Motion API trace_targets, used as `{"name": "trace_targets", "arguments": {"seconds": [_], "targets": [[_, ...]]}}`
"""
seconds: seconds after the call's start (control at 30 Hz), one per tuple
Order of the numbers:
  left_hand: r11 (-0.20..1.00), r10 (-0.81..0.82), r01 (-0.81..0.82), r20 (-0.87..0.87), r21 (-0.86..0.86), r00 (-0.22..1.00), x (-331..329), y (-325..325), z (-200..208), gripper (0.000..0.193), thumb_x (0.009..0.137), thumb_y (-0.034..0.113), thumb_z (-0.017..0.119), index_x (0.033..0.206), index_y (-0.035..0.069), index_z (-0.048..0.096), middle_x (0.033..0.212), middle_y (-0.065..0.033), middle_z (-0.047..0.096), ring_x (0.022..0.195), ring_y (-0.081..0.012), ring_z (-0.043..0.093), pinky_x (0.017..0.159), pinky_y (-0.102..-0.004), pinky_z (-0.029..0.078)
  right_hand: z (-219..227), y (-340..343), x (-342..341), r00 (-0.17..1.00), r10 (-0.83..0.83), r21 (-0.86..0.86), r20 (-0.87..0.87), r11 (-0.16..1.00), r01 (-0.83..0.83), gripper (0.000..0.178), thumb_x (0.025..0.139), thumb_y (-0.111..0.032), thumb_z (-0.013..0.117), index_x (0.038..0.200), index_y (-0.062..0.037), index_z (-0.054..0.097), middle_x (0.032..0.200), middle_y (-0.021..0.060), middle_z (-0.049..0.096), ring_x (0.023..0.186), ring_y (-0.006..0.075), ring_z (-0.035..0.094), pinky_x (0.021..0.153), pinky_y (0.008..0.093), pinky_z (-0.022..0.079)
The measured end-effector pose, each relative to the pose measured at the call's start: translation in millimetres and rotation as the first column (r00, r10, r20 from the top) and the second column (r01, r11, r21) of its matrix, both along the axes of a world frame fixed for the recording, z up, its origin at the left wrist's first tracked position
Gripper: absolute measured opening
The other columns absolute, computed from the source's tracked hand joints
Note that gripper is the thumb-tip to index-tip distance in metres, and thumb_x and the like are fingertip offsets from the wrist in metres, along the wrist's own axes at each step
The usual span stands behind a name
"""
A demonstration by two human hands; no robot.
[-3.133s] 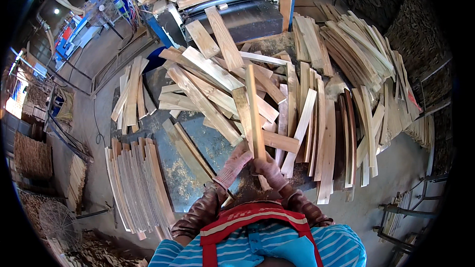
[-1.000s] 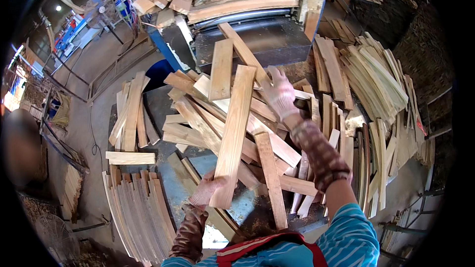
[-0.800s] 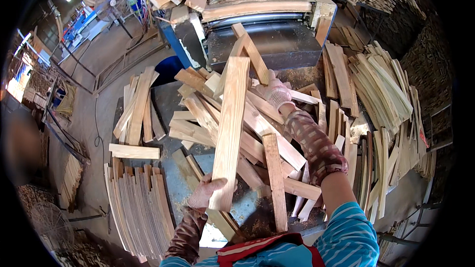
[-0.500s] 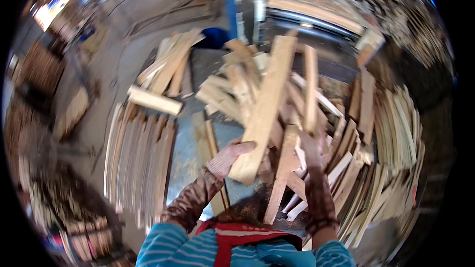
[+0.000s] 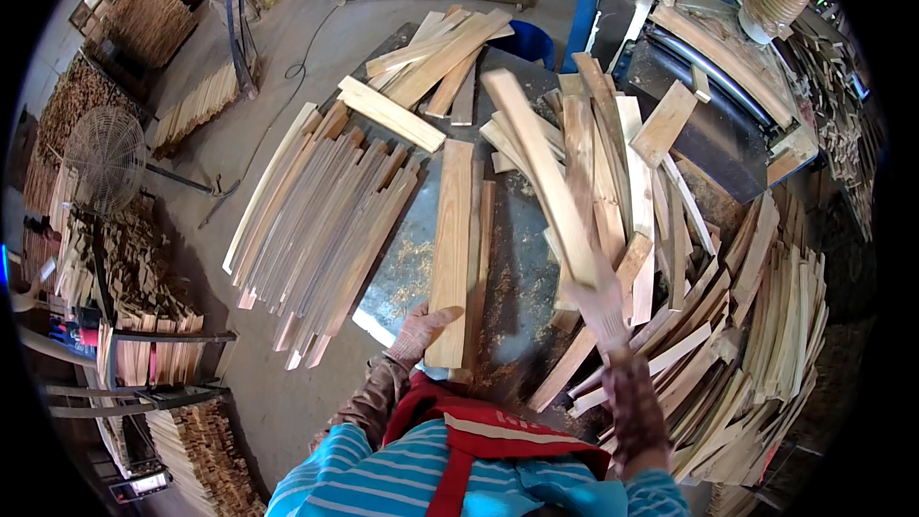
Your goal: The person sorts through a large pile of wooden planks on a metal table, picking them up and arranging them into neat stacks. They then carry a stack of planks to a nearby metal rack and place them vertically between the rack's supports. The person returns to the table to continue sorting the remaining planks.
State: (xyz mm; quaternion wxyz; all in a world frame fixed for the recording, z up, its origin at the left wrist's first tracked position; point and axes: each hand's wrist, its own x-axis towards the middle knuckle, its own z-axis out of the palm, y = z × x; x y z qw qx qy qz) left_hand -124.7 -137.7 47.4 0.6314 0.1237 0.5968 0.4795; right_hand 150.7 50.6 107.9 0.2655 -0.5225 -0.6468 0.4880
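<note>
My gloved left hand (image 5: 421, 333) grips the near end of a flat wooden board (image 5: 448, 249), thumb on its face and fingers hidden underneath. That board lies lengthwise over the metal table (image 5: 407, 273), next to a narrower wooden strip (image 5: 485, 249). Over on the right, my right hand (image 5: 601, 311) is blurred by motion but closed round the near end of a second wooden board (image 5: 541, 168). This board slants away to the far left, above a jumbled heap of boards (image 5: 603, 191). Its exact height over the heap I cannot tell.
A row of strips (image 5: 325, 220) lies at the table's left, with a small pile (image 5: 445, 53) beyond. More strips (image 5: 766, 325) are stacked at right. A machine with a roller (image 5: 713, 81) stands far right, a blue bin (image 5: 528, 43) behind the table, a fan (image 5: 105, 161) left.
My left hand has brought its board left and down onto the table beside the strip. The right hand's board has swung to a leftward slant. The whole view has shifted too.
</note>
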Motion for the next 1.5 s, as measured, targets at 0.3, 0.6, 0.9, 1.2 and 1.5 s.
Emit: {"name": "trace_targets", "arguments": {"seconds": [0.3, 0.6, 0.9, 1.2, 1.5], "targets": [[0.998, 0.056, -0.056, 0.035, -0.006, 0.998, -4.4, -29.3, -35.6, 0.053, 0.087, 0.027, 0.081, 0.127, -0.002, 0.061, 0.110, -0.0099, 0.071, 0.091, -0.0182, 0.071, 0.080, -0.0338, 0.058, 59.7, 117.1, -201.5, 0.928, 0.323, 0.446, 0.188, 0.813, -0.373, 0.070, 0.094, -0.046, 0.060, 0.150, -0.0071, 0.044, 0.134, 0.0269, 0.060, 0.124, 0.0431, 0.057, 0.107, 0.0437, 0.045], [0.997, 0.059, -0.067, 0.198, 0.032, 0.978, 9.3, -23.5, -59.0, 0.054, 0.091, 0.026, 0.077, 0.133, 0.000, 0.057, 0.112, -0.0110, 0.071, 0.093, -0.0207, 0.071, 0.081, -0.0365, 0.059, -71.8, -71.8, -92.8, 0.788, 0.563, -0.300, 0.249, 0.819, -0.490, 0.087, 0.093, -0.052, 0.060, 0.155, 0.0028, 0.032, 0.150, 0.0251, 0.048, 0.139, 0.0321, 0.049, 0.114, 0.0367, 0.038], [0.997, -0.018, -0.001, 0.239, 0.079, 0.971, 56.1, -13.4, -43.9, 0.055, 0.091, 0.033, 0.076, 0.127, -0.004, 0.058, 0.105, -0.0108, 0.071, 0.088, -0.0222, 0.072, 0.075, -0.0361, 0.060, -86.1, -111.2, -107.7, 0.963, -0.213, -0.372, -0.167, 0.918, 0.139, 0.050, 0.090, -0.018, 0.064, 0.138, -0.0044, 0.058, 0.110, 0.0132, 0.070, 0.097, 0.0203, 0.064, 0.089, 0.0340, 0.051], [0.979, 0.204, -0.202, 0.224, -0.034, 0.953, 69.5, 24.7, -64.1, 0.057, 0.095, 0.050, 0.070, 0.119, -0.001, 0.065, 0.097, -0.0060, 0.067, 0.080, -0.0188, 0.061, 0.069, -0.0347, 0.052, -93.5, -111.6, -92.4, 0.961, -0.138, 0.126, -0.240, 0.977, 0.172, 0.038, 0.100, -0.016, 0.058, 0.137, -0.0071, 0.058, 0.116, 0.0216, 0.069, 0.106, 0.0372, 0.069, 0.089, 0.0406, 0.054], [0.958, 0.283, -0.286, 0.151, -0.002, 0.947, 77.8, 69.7, -17.0, 0.056, 0.097, 0.052, 0.063, 0.120, 0.001, 0.064, 0.101, -0.0089, 0.067, 0.086, -0.0211, 0.060, 0.076, -0.0370, 0.050, -98.0, -85.0, -99.6, 0.962, -0.189, 0.203, -0.196, 0.952, 0.228, 0.036, 0.101, -0.019, 0.060, 0.134, -0.0063, 0.062, 0.121, 0.0200, 0.069, 0.110, 0.0358, 0.068, 0.093, 0.0401, 0.055]]}}
